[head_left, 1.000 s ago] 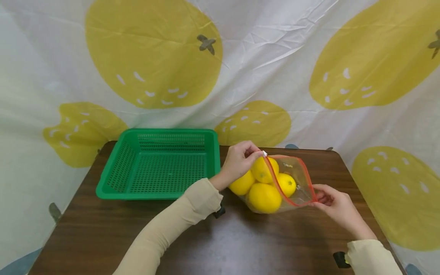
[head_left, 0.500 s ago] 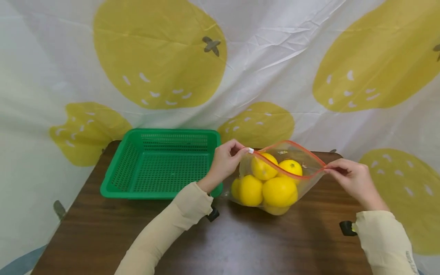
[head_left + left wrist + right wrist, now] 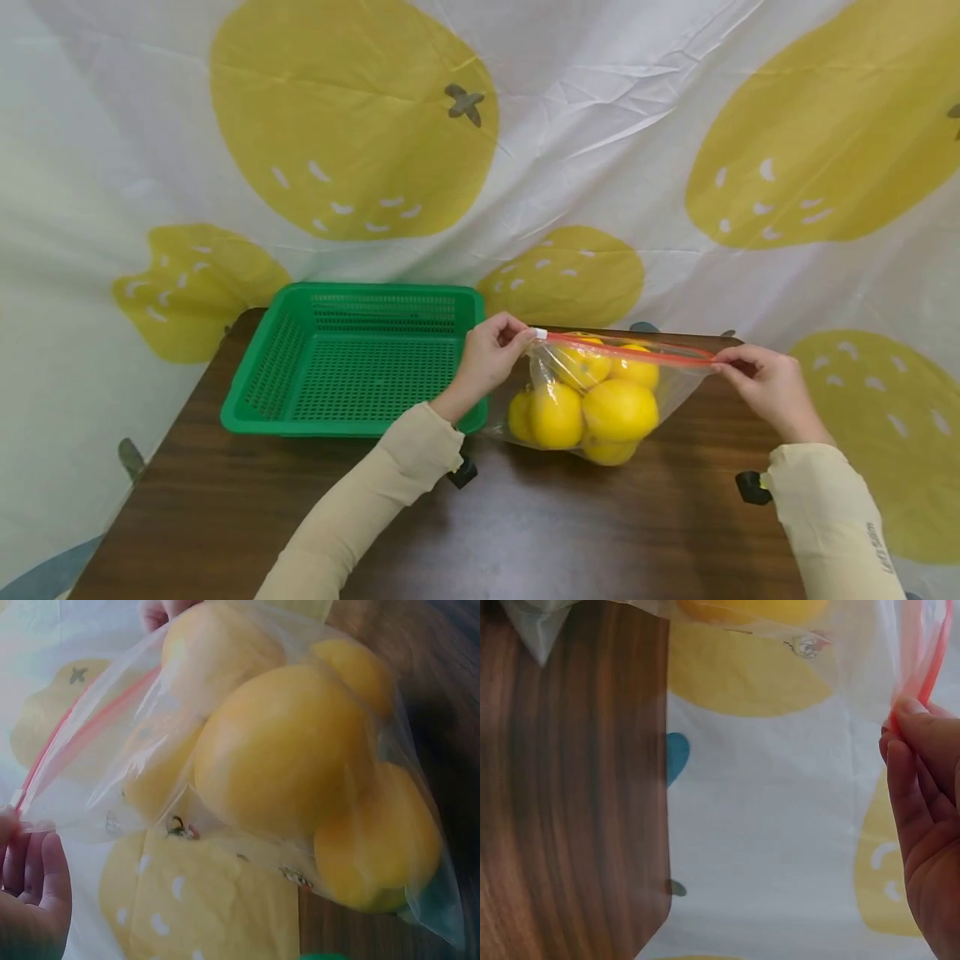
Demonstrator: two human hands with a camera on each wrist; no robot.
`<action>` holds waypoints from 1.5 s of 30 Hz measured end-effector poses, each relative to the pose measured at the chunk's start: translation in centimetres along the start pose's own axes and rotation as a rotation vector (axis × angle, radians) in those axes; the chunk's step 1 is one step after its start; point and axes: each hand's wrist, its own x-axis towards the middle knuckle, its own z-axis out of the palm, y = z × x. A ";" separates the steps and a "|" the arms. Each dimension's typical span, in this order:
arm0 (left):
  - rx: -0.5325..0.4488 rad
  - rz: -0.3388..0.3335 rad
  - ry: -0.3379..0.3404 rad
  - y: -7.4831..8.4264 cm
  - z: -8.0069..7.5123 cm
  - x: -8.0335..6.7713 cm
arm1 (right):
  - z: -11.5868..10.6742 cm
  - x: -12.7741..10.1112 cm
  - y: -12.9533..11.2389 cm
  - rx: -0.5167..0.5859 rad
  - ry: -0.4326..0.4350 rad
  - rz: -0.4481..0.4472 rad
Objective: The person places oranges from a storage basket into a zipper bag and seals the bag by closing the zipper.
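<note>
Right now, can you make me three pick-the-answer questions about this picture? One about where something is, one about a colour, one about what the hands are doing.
1. Where is the basket? A. left of the bag B. right of the bag C. on the floor
2. What colour is the bag's zip strip? A. blue B. red C. black
3. What are the left hand and right hand doing? A. lying flat B. pinching the bag's top ends C. squeezing fruit

Answers: A, it sits left of the bag; B, the strip looks red; B, each hand pinches one end.
</note>
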 end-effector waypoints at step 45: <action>-0.048 0.043 -0.045 1.4 5.1 0.4 | 5.2 5.9 -12.8 0.073 -0.172 -0.301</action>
